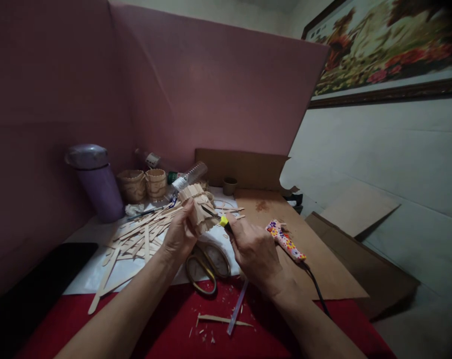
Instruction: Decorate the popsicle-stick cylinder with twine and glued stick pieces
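Presently, the left hand (183, 232) is gripping a wooden cup (201, 218) just beyond the scissors (207, 288); the right hand (253, 247), fingers closed, is pointing a yellow-and-black tool (224, 221) at it. Sticks (146, 239) are lying left.

Room above right hand (254, 250); glue gun (286, 242) obstructs rightward.

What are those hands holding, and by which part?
The left hand holds the wooden-stick piece by its side; the right hand holds a slim tool by its handle.
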`<state>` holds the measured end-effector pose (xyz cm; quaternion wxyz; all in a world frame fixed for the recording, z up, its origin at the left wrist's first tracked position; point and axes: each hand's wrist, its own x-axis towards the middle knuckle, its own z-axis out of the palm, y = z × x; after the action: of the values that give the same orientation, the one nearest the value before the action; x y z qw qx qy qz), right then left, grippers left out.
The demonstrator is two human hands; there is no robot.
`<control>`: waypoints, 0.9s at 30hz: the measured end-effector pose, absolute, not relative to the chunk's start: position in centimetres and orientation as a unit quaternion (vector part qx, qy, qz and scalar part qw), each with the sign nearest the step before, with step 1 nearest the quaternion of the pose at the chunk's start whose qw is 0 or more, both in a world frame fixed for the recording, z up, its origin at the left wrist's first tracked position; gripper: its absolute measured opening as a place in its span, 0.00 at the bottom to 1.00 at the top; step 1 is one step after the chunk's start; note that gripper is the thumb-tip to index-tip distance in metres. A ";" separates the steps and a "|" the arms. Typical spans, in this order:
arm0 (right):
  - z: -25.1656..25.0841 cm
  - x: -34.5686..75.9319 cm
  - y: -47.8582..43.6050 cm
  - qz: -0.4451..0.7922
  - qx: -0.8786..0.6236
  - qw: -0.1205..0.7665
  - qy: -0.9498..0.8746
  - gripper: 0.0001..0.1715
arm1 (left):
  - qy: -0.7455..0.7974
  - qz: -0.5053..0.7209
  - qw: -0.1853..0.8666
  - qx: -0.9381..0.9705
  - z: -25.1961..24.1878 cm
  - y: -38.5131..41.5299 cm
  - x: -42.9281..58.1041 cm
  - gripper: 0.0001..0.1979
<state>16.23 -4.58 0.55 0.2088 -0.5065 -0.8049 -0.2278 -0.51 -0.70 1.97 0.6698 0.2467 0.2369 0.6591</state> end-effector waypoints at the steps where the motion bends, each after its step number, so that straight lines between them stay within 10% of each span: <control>1: 0.6 16.2 -4.6 -0.233 -0.506 0.207 -0.805 0.24 | 0.236 0.660 0.670 0.243 1.9 -0.7 -0.5 0.12; 27: 0.5 15.7 -5.0 -0.228 -0.512 0.183 -0.808 0.26 | 0.207 0.675 0.670 0.230 1.8 -0.8 -0.7 0.14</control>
<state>15.74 -5.05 0.47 0.1831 -0.5119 -0.8077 -0.2283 -0.67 -0.76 1.80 0.6697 0.2301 0.2069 0.6751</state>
